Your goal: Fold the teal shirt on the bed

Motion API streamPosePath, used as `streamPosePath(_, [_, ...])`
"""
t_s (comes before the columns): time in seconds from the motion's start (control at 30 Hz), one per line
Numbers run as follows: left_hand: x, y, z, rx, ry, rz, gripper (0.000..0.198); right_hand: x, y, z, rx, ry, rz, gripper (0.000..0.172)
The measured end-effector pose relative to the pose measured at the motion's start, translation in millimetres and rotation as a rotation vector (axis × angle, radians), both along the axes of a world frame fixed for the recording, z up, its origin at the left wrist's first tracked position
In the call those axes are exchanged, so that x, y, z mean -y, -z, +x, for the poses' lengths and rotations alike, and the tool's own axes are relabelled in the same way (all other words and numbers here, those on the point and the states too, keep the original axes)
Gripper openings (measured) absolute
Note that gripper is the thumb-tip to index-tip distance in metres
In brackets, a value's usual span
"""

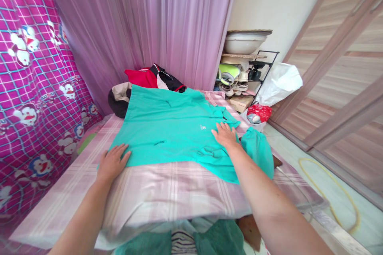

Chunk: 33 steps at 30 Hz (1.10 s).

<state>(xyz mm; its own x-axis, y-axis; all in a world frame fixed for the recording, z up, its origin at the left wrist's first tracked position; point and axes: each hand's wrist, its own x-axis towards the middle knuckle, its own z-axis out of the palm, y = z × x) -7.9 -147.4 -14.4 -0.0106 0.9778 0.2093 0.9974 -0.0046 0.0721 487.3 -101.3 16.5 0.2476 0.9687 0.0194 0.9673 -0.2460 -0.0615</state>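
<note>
A turquoise zip jacket [179, 127] lies spread flat, its hem toward the left and its collar end toward the right. Two dark pocket zips and a small white logo show on it. My left hand [113, 161] rests flat on the hem's near corner, fingers apart. Near the collar and shoulder, my right hand [225, 133] lies on the fabric with its fingers stretched out. One sleeve is bunched and hangs by my right forearm, which hides part of it.
The jacket lies on a table with a pink plaid cloth [167, 191]. Behind it are red and black clothes [146, 76] and a purple curtain [167, 20]. A shoe rack [257, 67] stands back right, beside a white bag [283, 81]. Wooden wardrobe doors [338, 79] are at right.
</note>
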Motion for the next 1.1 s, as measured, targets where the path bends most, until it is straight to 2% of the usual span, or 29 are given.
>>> streamPosePath(0.17, [1,-2.4,1,-0.004,0.002,-0.014,0.054,-3,6.0,6,-0.096,0.172,-0.11,0.07])
streamPosePath(0.23, [0,-2.0,1,0.0,0.002,-0.009,0.054,-3,5.1,7,-0.111,0.192,-0.109,0.071])
streamPosePath(0.37, [-1,1.2,0,0.008,0.01,0.017,0.052,-3,-0.6,2,-0.137,0.194,-0.098,0.071])
streamPosePath(0.47, [-2,2.5,-1,0.013,0.01,0.029,0.053,2,0.7,-4,-0.104,0.117,-0.018,0.069])
streamPosePath(0.57, [-2,1.2,-1,0.021,0.007,0.01,0.054,9,4.6,-7,-0.092,0.051,-0.084,0.067])
streamPosePath(0.67, [-1,-0.6,0,0.027,0.003,-0.008,0.055,13,1.9,-10,-0.114,0.071,-0.176,0.067])
streamPosePath(0.77, [-1,-0.9,1,0.031,-0.002,0.01,0.053,14,-7.2,-25,-0.121,0.059,-0.124,0.067])
streamPosePath(0.93, [-1,-1.1,2,0.043,-0.005,0.011,0.051,26,-13.7,-81,-0.131,-0.169,-0.006,0.066])
streamPosePath(1.03, [1,-0.9,1,0.046,-0.007,-0.002,0.051,39,-6.5,-112,-0.139,-0.397,-0.079,0.065])
streamPosePath(1.1, [3,-0.4,0,0.042,-0.005,-0.004,0.051,47,-0.1,-122,-0.128,-0.5,-0.142,0.065])
